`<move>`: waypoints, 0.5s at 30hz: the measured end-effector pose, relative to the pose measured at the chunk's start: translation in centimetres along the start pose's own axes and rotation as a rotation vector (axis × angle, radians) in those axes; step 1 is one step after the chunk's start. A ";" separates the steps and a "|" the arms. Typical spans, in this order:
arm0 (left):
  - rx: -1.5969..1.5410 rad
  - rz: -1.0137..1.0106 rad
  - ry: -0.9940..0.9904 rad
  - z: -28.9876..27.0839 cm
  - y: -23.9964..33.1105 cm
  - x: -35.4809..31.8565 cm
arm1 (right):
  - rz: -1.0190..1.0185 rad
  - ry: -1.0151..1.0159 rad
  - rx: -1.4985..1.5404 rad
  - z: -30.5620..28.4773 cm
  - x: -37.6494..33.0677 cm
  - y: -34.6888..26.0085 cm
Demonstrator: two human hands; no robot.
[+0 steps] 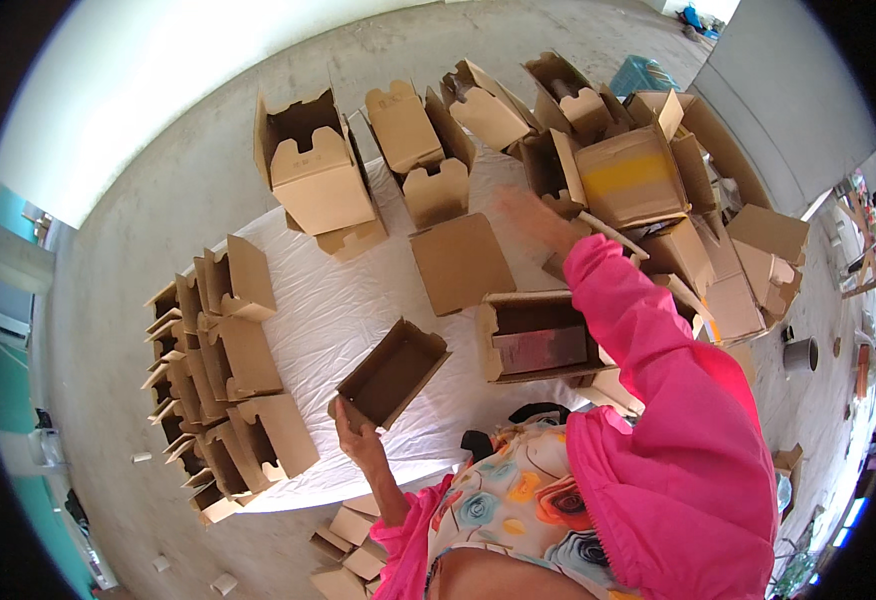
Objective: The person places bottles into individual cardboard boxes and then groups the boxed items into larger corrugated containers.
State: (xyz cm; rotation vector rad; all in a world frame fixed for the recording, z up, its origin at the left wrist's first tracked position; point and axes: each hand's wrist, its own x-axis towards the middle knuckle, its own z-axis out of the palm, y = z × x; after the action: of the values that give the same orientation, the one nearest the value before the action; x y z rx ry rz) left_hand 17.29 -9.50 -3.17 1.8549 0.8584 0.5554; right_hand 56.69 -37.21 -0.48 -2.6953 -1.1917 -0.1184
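Folding is looking well advanced: rows of finished cartons (220,375) are standing left of the white sheet (338,310). Left hand (358,430) is gripping an open carton (390,372) at the sheet's near edge; right hand (528,215), fingers blurred beyond telling, is reaching toward cartons (630,175) heaped at its far right.

Left hand (356,432) clasped, right hand (528,215) outstretched, blurred.

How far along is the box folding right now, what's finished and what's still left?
Done: folded boxes stand in rows at the table's left edge. In hand: the left hand grips an open shallow box, while the right hand, blurred, reaches toward the jumbled pile of cartons at the far right. Left: that pile, plus flat cardboard on the floor.
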 end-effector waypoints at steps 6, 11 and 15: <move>0.007 -0.146 0.080 -0.2 -0.6 -0.8 | 0.434 0.058 -0.082 0.5 -3.4 7.9; -0.023 -0.280 0.108 -0.2 -0.3 -1.5 | 0.421 -0.330 -0.252 -2.1 -4.3 5.6; -0.048 -0.324 0.088 0.3 0.5 -1.1 | 0.263 -0.478 -0.457 -2.2 -5.3 6.1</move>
State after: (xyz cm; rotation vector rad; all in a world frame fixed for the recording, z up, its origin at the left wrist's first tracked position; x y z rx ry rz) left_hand 16.93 -10.70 -2.89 1.6136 1.1675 0.4513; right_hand 57.70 -45.49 -0.03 -3.3896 -0.9906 0.3538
